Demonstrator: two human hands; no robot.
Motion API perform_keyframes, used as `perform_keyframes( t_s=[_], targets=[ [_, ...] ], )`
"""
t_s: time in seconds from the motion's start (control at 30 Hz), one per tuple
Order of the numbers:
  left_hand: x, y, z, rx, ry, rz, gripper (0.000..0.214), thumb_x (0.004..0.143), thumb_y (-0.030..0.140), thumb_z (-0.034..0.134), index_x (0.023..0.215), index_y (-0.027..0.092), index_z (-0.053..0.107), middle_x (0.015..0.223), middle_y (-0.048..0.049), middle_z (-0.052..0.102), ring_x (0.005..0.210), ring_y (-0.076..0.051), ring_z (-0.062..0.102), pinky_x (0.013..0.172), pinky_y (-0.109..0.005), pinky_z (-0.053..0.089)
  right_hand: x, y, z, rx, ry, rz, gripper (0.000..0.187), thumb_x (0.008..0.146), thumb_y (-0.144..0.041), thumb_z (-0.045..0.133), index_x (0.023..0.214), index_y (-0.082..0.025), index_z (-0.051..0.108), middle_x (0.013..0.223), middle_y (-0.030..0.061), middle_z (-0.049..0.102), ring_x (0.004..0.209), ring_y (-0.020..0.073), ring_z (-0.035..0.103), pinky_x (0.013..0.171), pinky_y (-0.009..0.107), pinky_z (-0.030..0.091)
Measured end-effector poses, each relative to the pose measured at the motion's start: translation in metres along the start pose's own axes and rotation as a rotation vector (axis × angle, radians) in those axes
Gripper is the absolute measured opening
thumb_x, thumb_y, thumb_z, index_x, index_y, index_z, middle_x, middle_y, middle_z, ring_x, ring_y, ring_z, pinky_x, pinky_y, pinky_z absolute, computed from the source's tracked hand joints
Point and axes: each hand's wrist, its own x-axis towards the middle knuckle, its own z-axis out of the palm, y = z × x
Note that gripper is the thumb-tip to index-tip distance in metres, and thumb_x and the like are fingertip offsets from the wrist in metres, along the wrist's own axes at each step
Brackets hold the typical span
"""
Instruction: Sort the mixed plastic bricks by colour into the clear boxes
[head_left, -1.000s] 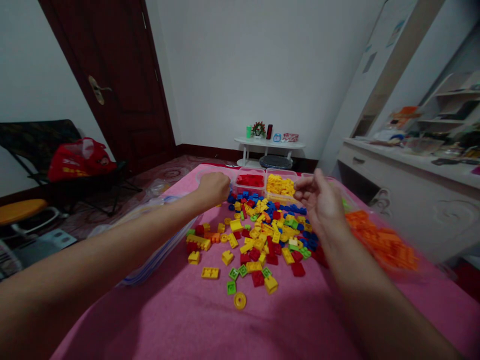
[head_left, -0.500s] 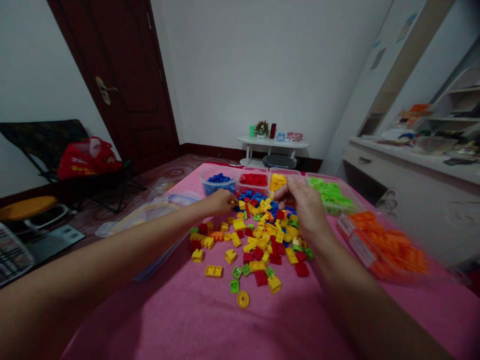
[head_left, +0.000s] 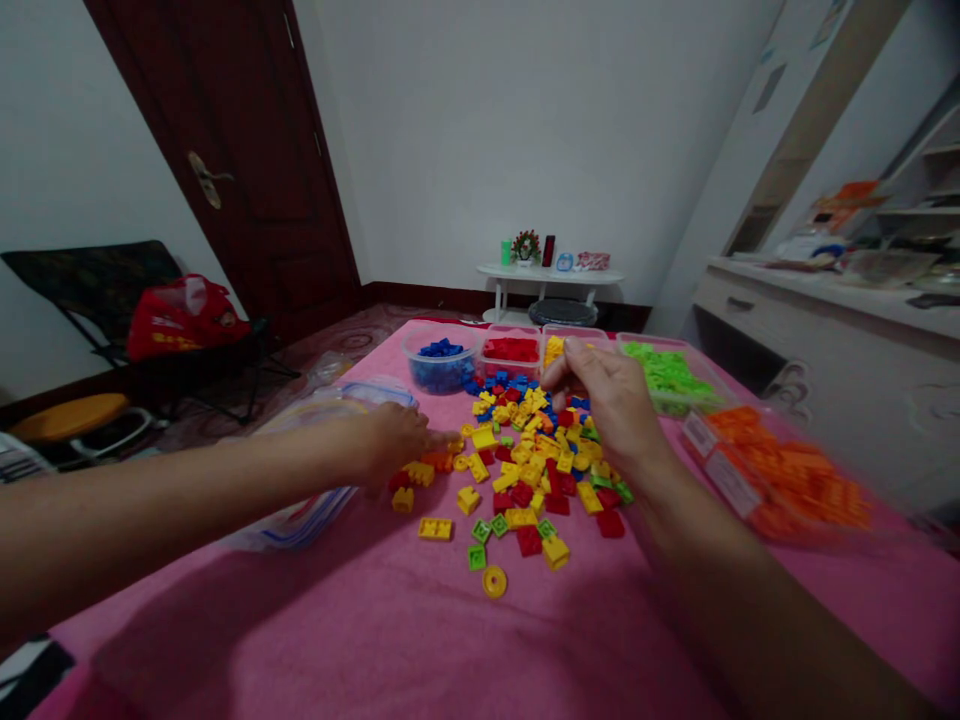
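Observation:
A loose pile of toy building bricks (head_left: 536,460), mostly yellow with red, green, blue and orange ones, lies spread on the pink cloth (head_left: 420,620). At its left edge my left hand (head_left: 397,440) is low over yellow and orange bricks, fingers stretched toward them and partly hidden behind the hand. Over the right back of the pile, my right hand (head_left: 611,400) has its thumb and fingers curled together; what they hold, if anything, is hidden. Just behind it, a clear box of yellow bricks (head_left: 553,348) is partly covered by the fingers.
Behind the pile stand a round tub of blue bricks (head_left: 441,365), a box of red bricks (head_left: 511,350) and a box of light green bricks (head_left: 667,375). Orange bricks (head_left: 787,470) fill a clear container at right. Clear plastic bags (head_left: 300,520) lie under my left arm.
My left hand has moved from the back of the pile toward me and left, to its left edge. My right hand stays near the yellow box, with its fingers still curled. The view has shifted slightly.

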Motion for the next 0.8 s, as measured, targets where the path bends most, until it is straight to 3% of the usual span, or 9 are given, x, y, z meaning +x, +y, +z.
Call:
perform_keyframes(
  t_s=[0.13,0.27,0.43,0.53,0.63,0.73,0.8],
  targets=[
    [0.008,0.010,0.012,0.067,0.088,0.030,0.087,0.070,0.010,0.061,0.146,0.027,0.022,0.101,-0.0175,0.064,0.086,-0.029,0.062,0.070,-0.033,0.044,0.000,-0.002,-0.001,-0.027,0.007,0.010,0.047,0.082,-0.054,0.054,0.059,-0.014,0.063,0.059,0.0016,0.060,0.043,0.0070,0.051,0.045,0.019,0.039],
    [0.016,0.009,0.021,-0.072,0.160,0.066,0.086,0.068,0.013,0.062,0.144,0.026,0.025,0.101,-0.0146,0.061,0.081,-0.026,0.061,0.065,-0.030,0.044,0.000,-0.001,-0.001,-0.076,-0.024,0.012,0.047,0.085,-0.052,0.050,0.060,-0.013,0.062,0.060,0.0015,0.060,0.044,0.0069,0.051,0.046,0.020,0.039],
    [0.047,0.014,0.029,-0.378,0.400,0.110,0.083,0.066,0.013,0.061,0.142,0.020,0.029,0.106,-0.0131,0.059,0.084,-0.021,0.059,0.068,-0.028,0.044,-0.001,0.000,0.004,-0.210,-0.178,0.053,0.042,0.087,-0.045,0.048,0.064,-0.014,0.063,0.053,-0.0004,0.056,0.045,0.0081,0.051,0.048,0.020,0.038],
    [0.075,0.020,0.026,-0.591,0.607,0.237,0.061,0.069,0.011,0.057,0.129,0.018,0.047,0.104,-0.0094,0.063,0.085,-0.019,0.058,0.074,-0.028,0.045,-0.004,-0.004,0.007,-0.327,-0.339,0.061,0.032,0.085,-0.037,0.051,0.066,-0.014,0.064,0.053,-0.0018,0.055,0.047,0.0079,0.049,0.048,0.020,0.036],
    [0.097,0.023,0.014,-0.816,0.699,0.335,0.042,0.067,0.015,0.062,0.109,0.018,0.062,0.094,-0.0044,0.067,0.084,-0.019,0.060,0.076,-0.029,0.046,-0.013,-0.010,0.010,-0.466,-0.620,0.072,0.010,0.077,-0.020,0.059,0.074,-0.016,0.068,0.064,-0.0017,0.062,0.055,0.0074,0.052,0.052,0.019,0.037],
    [0.105,0.026,0.000,-0.853,0.680,0.179,0.063,0.055,0.018,0.074,0.117,0.017,0.060,0.104,-0.0081,0.067,0.094,-0.027,0.061,0.083,-0.033,0.046,-0.031,-0.014,0.016,-0.607,-0.928,0.059,0.024,0.069,-0.010,0.063,0.089,-0.021,0.070,0.081,-0.0014,0.068,0.068,0.0093,0.058,0.061,0.019,0.039],
    [0.102,0.027,-0.005,-0.824,0.645,0.078,0.083,0.048,0.019,0.079,0.126,0.016,0.054,0.115,-0.0121,0.064,0.103,-0.031,0.058,0.088,-0.036,0.044,-0.044,-0.014,0.023,-0.729,-1.018,0.010,0.031,0.069,-0.009,0.063,0.096,-0.023,0.070,0.090,-0.0001,0.069,0.080,0.0127,0.060,0.067,0.021,0.040]
  ],
)
